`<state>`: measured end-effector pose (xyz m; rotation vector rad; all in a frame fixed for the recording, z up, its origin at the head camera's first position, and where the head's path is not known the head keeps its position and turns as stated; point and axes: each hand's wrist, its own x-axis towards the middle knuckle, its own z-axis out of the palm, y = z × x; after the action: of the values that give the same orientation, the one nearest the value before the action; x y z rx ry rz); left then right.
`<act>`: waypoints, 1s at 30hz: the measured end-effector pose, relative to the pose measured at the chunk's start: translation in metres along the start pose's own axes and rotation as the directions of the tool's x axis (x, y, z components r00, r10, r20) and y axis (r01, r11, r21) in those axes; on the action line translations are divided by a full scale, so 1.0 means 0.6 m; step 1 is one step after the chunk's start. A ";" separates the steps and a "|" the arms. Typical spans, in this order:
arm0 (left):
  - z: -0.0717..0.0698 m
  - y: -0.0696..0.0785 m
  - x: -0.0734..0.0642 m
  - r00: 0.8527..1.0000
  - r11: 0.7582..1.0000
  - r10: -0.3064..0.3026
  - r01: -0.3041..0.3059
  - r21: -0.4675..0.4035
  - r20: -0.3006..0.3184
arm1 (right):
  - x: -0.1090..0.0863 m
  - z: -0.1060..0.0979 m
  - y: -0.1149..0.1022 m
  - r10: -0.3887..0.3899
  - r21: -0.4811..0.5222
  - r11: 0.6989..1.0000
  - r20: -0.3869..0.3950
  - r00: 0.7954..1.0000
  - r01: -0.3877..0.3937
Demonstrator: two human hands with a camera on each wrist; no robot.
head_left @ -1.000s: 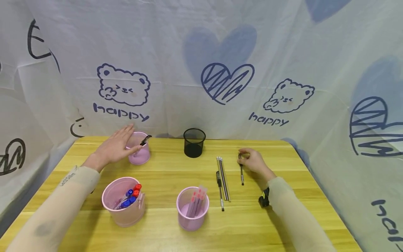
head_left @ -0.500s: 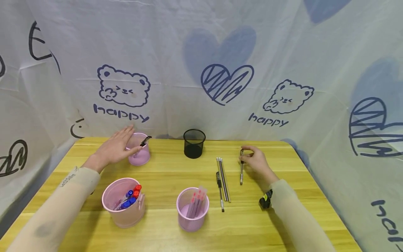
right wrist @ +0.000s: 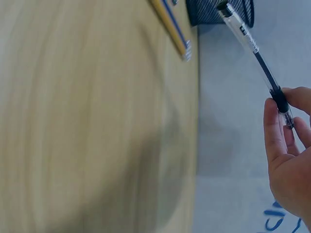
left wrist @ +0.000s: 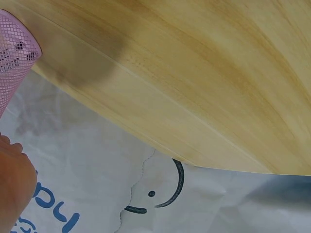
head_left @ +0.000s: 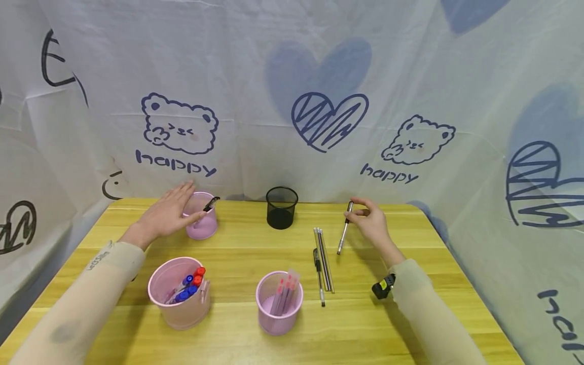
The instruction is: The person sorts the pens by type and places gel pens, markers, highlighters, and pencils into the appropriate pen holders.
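Note:
My right hand [head_left: 374,225] pinches a clear gel pen with a black grip [right wrist: 260,60] between thumb and fingers. The pen is raised above the table, tilted, its far end pointing down and left in the head view. At the back left, my left hand [head_left: 163,214] lies against a pink mesh pen cup [head_left: 203,226], fingers straight and thumb across its front. A black-clipped pen [head_left: 211,203] leans out of that cup. Only an edge of the left hand shows in the left wrist view, near the pink mesh [left wrist: 17,53].
A black mesh cup [head_left: 280,217] stands at the back middle. Striped pencils [head_left: 325,263] and another black gel pen [head_left: 319,276] lie on the wooden table [head_left: 401,329]. In front are a pink bucket [head_left: 182,314] of red and blue markers and a pink cup [head_left: 279,324] with pink-tipped pens.
My right hand has lifted the gel pen off the table, and the pen has swung so its lower end points left. The left hand and the cups have not moved.

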<state>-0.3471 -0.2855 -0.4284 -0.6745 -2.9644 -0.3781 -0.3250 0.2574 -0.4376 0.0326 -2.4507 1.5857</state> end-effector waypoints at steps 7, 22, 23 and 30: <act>0.004 -0.002 0.000 1.000 1.000 0.004 -0.004 0.004 -0.021 | -0.006 0.021 -0.045 -0.082 0.041 0.996 -0.016 0.997 0.082; 0.004 -0.002 0.000 1.000 1.000 0.000 0.000 0.014 -0.018 | -0.009 0.075 -0.137 -0.237 0.197 0.953 0.010 0.971 0.231; 0.003 -0.001 0.000 1.000 1.000 -0.004 0.004 0.016 -0.016 | -0.009 0.079 -0.143 -0.250 0.203 0.949 0.010 0.968 0.243; 0.003 -0.001 0.002 1.000 1.000 -0.014 0.014 0.012 -0.010 | -0.007 0.105 -0.186 -0.316 0.244 0.922 0.027 0.948 0.300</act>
<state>-0.3484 -0.2849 -0.4298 -0.6490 -2.9611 -0.3638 -0.3167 0.1535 -0.3630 0.4936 -2.1514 1.7401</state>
